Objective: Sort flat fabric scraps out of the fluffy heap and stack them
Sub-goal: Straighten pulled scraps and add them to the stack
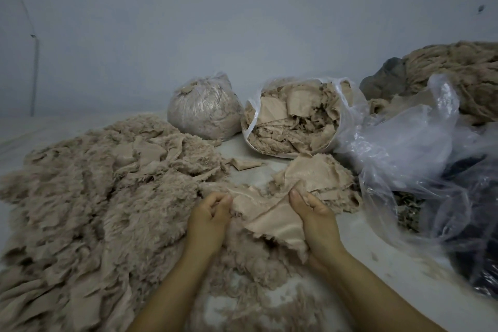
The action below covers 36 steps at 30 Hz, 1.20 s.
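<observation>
Fingers (297, 194) of your right hand (314, 213) curl round the right edge of a flat beige scrap (272, 219); thumb on top, pinching it. Your left hand (208, 214) is clenched at the scrap's left edge, fingers bunched into fabric and fluff. Can't tell if it grips the scrap itself or only the pile under it.

Scrap spans between both hands, low over the near edge of the fluffy heap (89, 197), which spreads over the left half of the pale floor sheet (382, 264). Stack of flat scraps (318, 172) sits just beyond your right hand, touching or nearly touching the held piece.

Risks from here:
- Scrap's lower edge is frayed and furry, lying on loose fluff (258, 259). Lift fast and clumps ride along onto the stack.
- Left hand may hold fluff with the scrap; pulling apart could tear fibres off and scatter them.
- Fabric is limp. It will likely fold on landing, so the stack goes lumpy unless you spread it.
- Stack is already uneven and leaning toward the empty clear plastic bag (420, 143) on the right; a careless drop could slide pieces under it.
- Open bag of scraps (292, 121) lies on its side behind the stack, mouth facing you; nudging it could spill contents into sorted pieces.

Tied bag of fluff (202, 108) stands behind, well apart.
</observation>
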Tool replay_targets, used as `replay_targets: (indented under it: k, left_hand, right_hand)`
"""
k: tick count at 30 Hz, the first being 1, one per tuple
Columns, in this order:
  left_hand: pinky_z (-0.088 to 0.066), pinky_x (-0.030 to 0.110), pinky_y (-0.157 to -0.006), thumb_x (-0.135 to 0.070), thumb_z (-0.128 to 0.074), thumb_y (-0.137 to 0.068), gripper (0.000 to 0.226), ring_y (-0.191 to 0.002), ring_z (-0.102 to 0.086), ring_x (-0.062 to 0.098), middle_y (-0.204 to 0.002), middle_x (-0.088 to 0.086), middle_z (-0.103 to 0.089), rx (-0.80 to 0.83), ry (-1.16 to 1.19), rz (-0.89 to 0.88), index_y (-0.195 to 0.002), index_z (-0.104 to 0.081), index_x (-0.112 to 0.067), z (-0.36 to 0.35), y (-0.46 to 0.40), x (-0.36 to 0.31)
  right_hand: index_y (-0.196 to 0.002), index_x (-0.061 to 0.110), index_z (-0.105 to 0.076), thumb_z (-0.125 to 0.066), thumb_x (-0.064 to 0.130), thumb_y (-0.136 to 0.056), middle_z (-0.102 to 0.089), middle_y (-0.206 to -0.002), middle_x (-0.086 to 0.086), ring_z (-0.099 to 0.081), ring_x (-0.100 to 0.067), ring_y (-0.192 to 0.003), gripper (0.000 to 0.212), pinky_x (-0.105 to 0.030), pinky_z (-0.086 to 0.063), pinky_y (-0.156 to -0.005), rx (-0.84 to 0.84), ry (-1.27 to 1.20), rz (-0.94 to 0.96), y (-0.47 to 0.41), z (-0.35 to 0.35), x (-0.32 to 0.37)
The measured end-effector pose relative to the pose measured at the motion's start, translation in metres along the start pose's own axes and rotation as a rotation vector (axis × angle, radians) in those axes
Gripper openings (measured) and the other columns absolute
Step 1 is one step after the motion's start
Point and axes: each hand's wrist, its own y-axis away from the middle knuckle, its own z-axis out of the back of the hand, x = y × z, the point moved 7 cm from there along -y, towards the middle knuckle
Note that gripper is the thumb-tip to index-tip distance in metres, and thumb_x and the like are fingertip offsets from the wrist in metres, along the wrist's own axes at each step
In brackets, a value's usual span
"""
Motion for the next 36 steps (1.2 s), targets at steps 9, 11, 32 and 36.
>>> replay_targets:
  k: [9,11,32,36]
  left_hand:
    - [-0.047,0.016,-0.060,-0.020,-0.067,-0.086,0.003,-0.069,-0.060,0.008,-0.075,-0.010,-0.066,0.237,0.039,0.054,-0.084,-0.068,-0.023,-0.031,0.019,-0.006]
    - [-0.042,0.018,-0.046,-0.015,-0.054,-0.094,0.022,-0.054,-0.055,0.012,-0.061,0.000,-0.061,0.174,0.122,0.094,-0.076,-0.066,-0.010,-0.028,0.017,-0.004]
    - [-0.046,0.017,-0.060,-0.012,-0.059,-0.090,0.018,-0.062,-0.056,0.001,-0.075,-0.007,-0.063,-0.039,-0.059,-0.008,-0.085,-0.062,-0.029,-0.001,0.003,-0.004]
    - [-0.037,0.003,-0.081,-0.008,-0.064,-0.086,0.034,-0.094,-0.052,-0.004,-0.109,-0.014,-0.053,0.062,-0.464,-0.250,-0.116,-0.061,-0.022,-0.011,0.010,-0.012]
  right_hand:
    - [-0.104,-0.011,-0.062,-0.054,0.022,-0.095,-0.065,-0.101,-0.034,-0.064,-0.036,-0.086,0.035,-0.044,-0.051,-0.081,0.196,0.140,-0.027,0.017,-0.021,-0.005]
    - [-0.101,-0.009,-0.063,-0.058,0.024,-0.093,-0.066,-0.099,-0.032,-0.064,-0.035,-0.083,0.034,-0.046,-0.050,-0.079,0.190,0.204,-0.011,0.019,-0.021,-0.004]
    - [-0.090,0.016,-0.065,-0.062,0.046,-0.081,-0.068,-0.086,-0.003,-0.064,-0.023,-0.083,0.031,-0.018,-0.047,-0.070,0.085,0.991,0.286,-0.022,-0.005,0.035]
    - [-0.090,0.019,-0.070,-0.066,0.024,-0.085,-0.065,-0.083,0.008,-0.060,-0.014,-0.080,0.008,-0.024,-0.044,-0.070,0.285,1.072,0.326,-0.006,-0.023,-0.011]
